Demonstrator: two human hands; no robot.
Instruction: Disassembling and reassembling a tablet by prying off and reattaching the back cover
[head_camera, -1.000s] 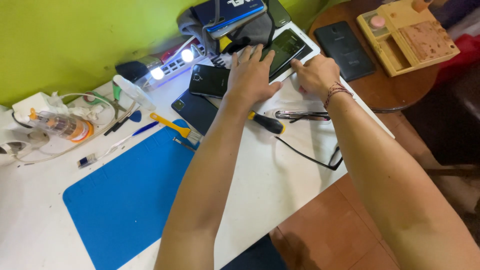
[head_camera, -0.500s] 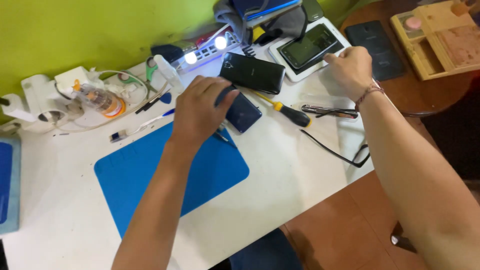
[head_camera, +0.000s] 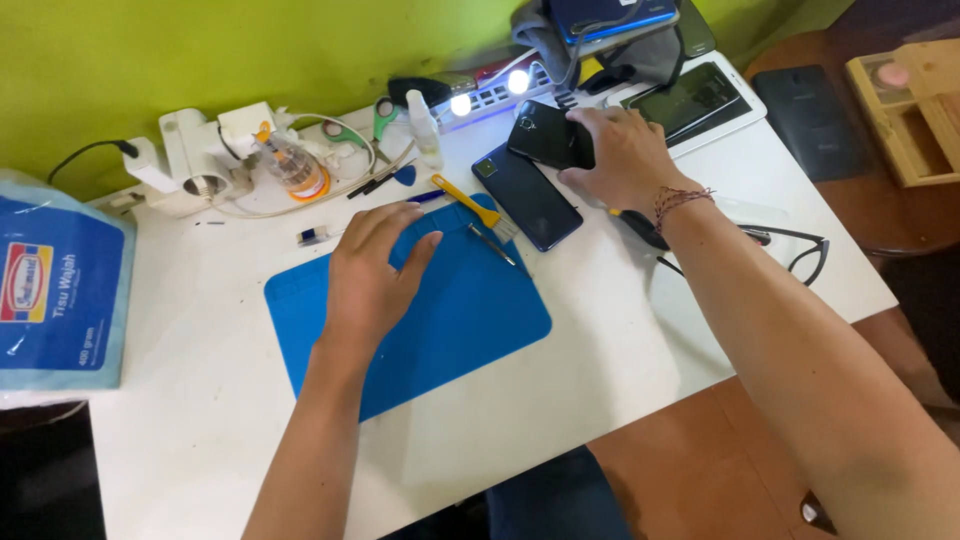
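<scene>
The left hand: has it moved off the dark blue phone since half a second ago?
Yes. The left hand now lies flat on the blue mat, nearer the person than the dark blue phone, which it covered before.

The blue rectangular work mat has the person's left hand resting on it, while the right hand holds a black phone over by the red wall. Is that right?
Not quite: the wall is yellow-green, not red. The head view shows the left hand flat on the blue rectangular work mat and the right hand on a black phone near that wall.

left hand (head_camera: 370, 275): off dark blue phone (head_camera: 527, 195), now flat on blue mat (head_camera: 450, 320) | right hand (head_camera: 620, 155): now grips black phone (head_camera: 550, 135)
</scene>
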